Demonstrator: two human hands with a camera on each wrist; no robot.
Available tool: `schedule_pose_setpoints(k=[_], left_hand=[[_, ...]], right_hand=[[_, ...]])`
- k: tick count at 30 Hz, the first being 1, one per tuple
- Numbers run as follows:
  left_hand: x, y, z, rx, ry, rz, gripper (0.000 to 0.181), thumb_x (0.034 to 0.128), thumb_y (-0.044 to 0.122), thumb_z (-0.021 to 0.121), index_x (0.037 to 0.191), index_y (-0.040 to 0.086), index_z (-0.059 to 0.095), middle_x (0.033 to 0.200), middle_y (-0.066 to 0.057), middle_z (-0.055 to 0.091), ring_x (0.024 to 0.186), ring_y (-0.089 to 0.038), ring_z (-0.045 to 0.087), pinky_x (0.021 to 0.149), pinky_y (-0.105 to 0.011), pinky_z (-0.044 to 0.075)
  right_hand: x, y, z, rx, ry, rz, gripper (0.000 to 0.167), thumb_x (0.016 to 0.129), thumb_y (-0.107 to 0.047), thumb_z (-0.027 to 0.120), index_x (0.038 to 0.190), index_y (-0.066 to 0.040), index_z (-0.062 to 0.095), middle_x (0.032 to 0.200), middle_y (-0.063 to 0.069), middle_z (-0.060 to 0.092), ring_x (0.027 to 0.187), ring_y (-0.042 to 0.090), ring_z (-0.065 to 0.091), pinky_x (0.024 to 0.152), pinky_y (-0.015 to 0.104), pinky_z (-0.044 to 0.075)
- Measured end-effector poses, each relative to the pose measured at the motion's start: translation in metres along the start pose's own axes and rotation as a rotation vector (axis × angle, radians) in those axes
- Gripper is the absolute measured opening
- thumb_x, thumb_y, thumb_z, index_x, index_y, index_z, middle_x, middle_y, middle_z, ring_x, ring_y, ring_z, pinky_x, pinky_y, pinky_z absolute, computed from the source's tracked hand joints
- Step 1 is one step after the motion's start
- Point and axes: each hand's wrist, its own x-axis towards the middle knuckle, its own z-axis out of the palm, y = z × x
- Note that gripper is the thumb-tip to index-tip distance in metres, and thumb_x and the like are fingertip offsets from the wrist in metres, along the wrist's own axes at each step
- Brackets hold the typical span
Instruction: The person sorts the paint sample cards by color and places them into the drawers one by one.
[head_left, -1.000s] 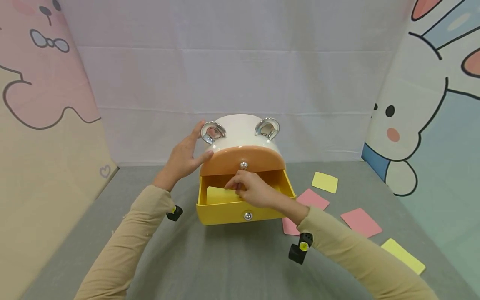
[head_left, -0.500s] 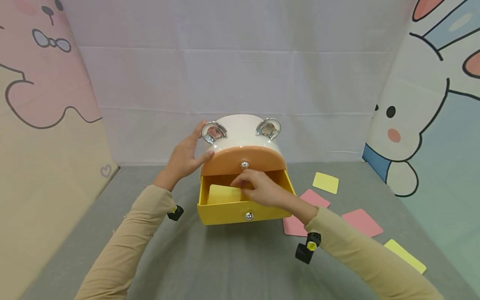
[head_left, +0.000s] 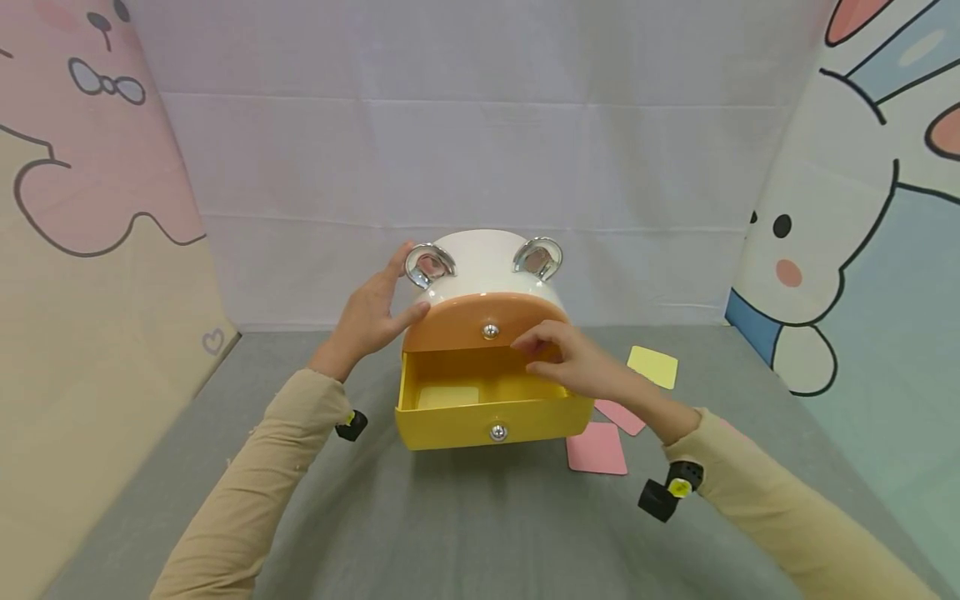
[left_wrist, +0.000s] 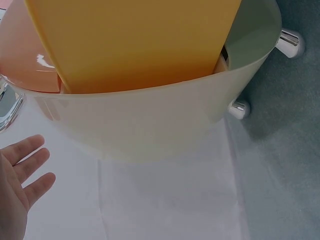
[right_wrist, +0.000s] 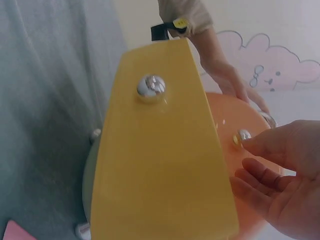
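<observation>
A white box (head_left: 480,260) with silver ears stands on the grey table. Its orange upper drawer (head_left: 450,327) is closed, while the yellow lower drawer (head_left: 450,427) is pulled out. Flat on that drawer's floor, at the left, lies a yellow card (head_left: 448,397). My left hand (head_left: 369,312) rests against the box's left side by the ear, thumb on the orange front's edge, fingers extended. Above the drawer's right side hovers my right hand (head_left: 573,358), fingers loosely bent with nothing between them, as the right wrist view shows my hand (right_wrist: 295,175) near the upper knob.
Right of the box lie a yellow card (head_left: 652,367) and two pink cards, one (head_left: 597,448) by the drawer's front corner and another (head_left: 621,417) partly covered by my right forearm. A white cloth (head_left: 480,158) hangs behind, with cartoon-printed panels at both sides.
My right hand has let go of the yellow card, which has dropped from leaning upright to lying flat in the drawer. That hand has moved up and right. The left hand has stayed put.
</observation>
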Motion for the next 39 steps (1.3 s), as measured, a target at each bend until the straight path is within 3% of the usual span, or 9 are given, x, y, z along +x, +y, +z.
schedule_pose_setpoints(k=[5,13,19,24,28,34,39], left_hand=[[0.000,0.000,0.000,0.003,0.001,0.002,0.079,0.0851,0.043,0.055,0.147,0.021,0.011,0.131,-0.019,0.048,0.117,-0.035,0.046,0.093,-0.053,0.037],[-0.001,0.000,-0.001,0.000,-0.002,-0.006,0.079,0.0852,0.043,0.055,0.147,0.022,0.011,0.131,-0.019,0.048,0.117,-0.035,0.046,0.093,-0.053,0.037],[-0.001,0.001,0.000,0.000,-0.008,-0.013,0.079,0.0855,0.043,0.054,0.147,0.022,0.010,0.132,-0.018,0.047,0.118,-0.034,0.045,0.094,-0.053,0.036],[-0.001,0.003,0.000,0.001,-0.018,-0.020,0.079,0.0854,0.042,0.055,0.147,0.022,0.010,0.133,-0.018,0.046,0.118,-0.034,0.045,0.094,-0.053,0.036],[-0.001,0.003,0.000,-0.008,-0.017,-0.014,0.079,0.0855,0.041,0.055,0.147,0.022,0.010,0.132,-0.018,0.046,0.118,-0.034,0.045,0.095,-0.053,0.036],[-0.001,0.003,0.000,-0.012,0.000,-0.003,0.079,0.0853,0.041,0.055,0.147,0.022,0.010,0.130,-0.019,0.048,0.117,-0.034,0.046,0.093,-0.053,0.037],[-0.002,0.002,-0.001,-0.005,0.011,0.000,0.079,0.0847,0.041,0.056,0.147,0.022,0.011,0.129,-0.019,0.049,0.116,-0.034,0.047,0.093,-0.053,0.037]], right_hand=[[-0.017,0.012,-0.024,-0.004,-0.001,0.116,0.027,0.084,-0.001,0.060,0.111,0.002,0.058,0.109,0.017,0.056,0.099,0.032,0.051,0.082,0.042,0.048],[-0.057,0.049,-0.052,-0.110,0.053,0.205,0.028,0.085,-0.006,0.061,0.111,0.004,0.057,0.108,0.017,0.057,0.096,0.032,0.053,0.078,0.040,0.049],[-0.101,0.079,-0.066,-0.180,0.078,0.275,0.032,0.083,-0.007,0.064,0.110,0.008,0.055,0.103,0.020,0.057,0.094,0.033,0.054,0.073,0.029,0.050],[-0.143,0.104,-0.073,-0.247,0.072,0.315,0.034,0.082,-0.010,0.065,0.110,0.008,0.057,0.102,0.017,0.059,0.090,0.021,0.055,0.070,0.023,0.048],[-0.175,0.117,-0.073,-0.275,0.056,0.413,0.040,0.081,-0.014,0.066,0.111,0.010,0.055,0.103,0.018,0.058,0.090,0.024,0.055,0.067,0.022,0.048],[-0.218,0.132,-0.072,-0.320,0.057,0.583,0.053,0.080,-0.019,0.068,0.111,0.018,0.049,0.099,0.024,0.057,0.088,0.034,0.055,0.064,0.029,0.048],[-0.246,0.145,-0.080,-0.351,0.039,0.699,0.061,0.079,-0.024,0.068,0.112,0.023,0.044,0.099,0.032,0.054,0.088,0.041,0.054,0.070,0.042,0.048]])
